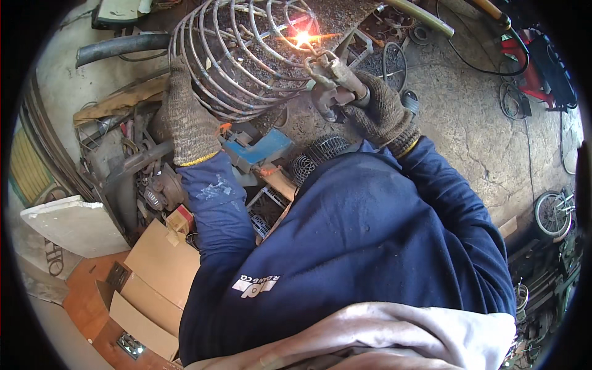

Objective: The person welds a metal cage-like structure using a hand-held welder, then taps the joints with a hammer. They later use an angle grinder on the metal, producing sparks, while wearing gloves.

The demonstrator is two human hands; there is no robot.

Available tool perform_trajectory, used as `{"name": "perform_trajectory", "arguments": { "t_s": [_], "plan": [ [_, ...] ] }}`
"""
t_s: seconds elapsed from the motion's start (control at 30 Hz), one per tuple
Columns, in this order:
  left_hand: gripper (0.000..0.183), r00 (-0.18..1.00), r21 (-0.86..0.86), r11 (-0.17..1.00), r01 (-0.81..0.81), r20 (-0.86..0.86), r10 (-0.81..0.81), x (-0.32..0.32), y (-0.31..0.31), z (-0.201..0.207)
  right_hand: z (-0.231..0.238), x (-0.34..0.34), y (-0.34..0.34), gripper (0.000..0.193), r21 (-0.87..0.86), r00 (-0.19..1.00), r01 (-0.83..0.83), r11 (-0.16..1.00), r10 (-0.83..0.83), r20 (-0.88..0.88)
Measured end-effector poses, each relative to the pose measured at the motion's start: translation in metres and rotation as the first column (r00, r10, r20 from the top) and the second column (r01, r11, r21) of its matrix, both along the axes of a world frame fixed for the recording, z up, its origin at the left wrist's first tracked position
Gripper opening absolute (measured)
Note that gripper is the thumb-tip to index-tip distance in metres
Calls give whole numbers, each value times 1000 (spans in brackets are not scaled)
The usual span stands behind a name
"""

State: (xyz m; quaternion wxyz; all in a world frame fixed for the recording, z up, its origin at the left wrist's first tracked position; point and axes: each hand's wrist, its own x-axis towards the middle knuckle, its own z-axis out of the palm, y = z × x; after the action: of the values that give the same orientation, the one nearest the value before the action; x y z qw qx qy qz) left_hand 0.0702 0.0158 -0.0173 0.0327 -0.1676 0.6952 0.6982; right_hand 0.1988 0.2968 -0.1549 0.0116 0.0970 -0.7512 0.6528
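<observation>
A rounded cage of bent metal rods (233,115) lies at the top centre. My left hand (188,114), in a brown knitted glove, is closed on the cage's left edge; its fingertips are partly hidden. My right hand (383,114), in a matching glove, grips a welding electrode holder (338,77) to the right of the cage. In front of the holder's jaws, a bright welding arc (302,38) glows at the cage's right side. The glare hides the exact point of contact.
A blue metal piece (268,148) and wire baskets (327,148) sit below the cage. Cardboard boxes (160,259), a white board (74,226) and scrap metal fill the left. On the right are a cable (518,68), a red-and-black machine (546,68) and a small wheel (553,214).
</observation>
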Motion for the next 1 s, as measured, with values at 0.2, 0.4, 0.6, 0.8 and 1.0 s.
{"name": "perform_trajectory", "arguments": {
  "t_s": [0.2, 0.4, 0.6, 0.8, 1.0],
  "plan": [
    [58, 999, -59, 998, -26, -37, 24, 5, 12, 4, -22, 11, -3, 65, -339, 987, 36, 940, 21, 161],
    [54, 997, -104, 993, -56, -62, 49, 4, 8, 2, 19, 2, 4, 65, 158, 988, 42, 987, -65, 142],
    [57, 997, -51, 997, -57, -49, 55, 0, 5, 0, -11, 13, 0, 64, -316, 971, 121, 941, -47, 233],
    [59, 996, -42, 997, -64, -64, 61, 4, 11, -1, -18, 17, 10, 64, -33, 973, 127, 991, -118, 199],
    [57, 996, -23, 996, -86, -40, 85, 4, 19, 4, -3, 9, 8, 63, -23, 981, 88, 996, -83, 174]
  ]
}}
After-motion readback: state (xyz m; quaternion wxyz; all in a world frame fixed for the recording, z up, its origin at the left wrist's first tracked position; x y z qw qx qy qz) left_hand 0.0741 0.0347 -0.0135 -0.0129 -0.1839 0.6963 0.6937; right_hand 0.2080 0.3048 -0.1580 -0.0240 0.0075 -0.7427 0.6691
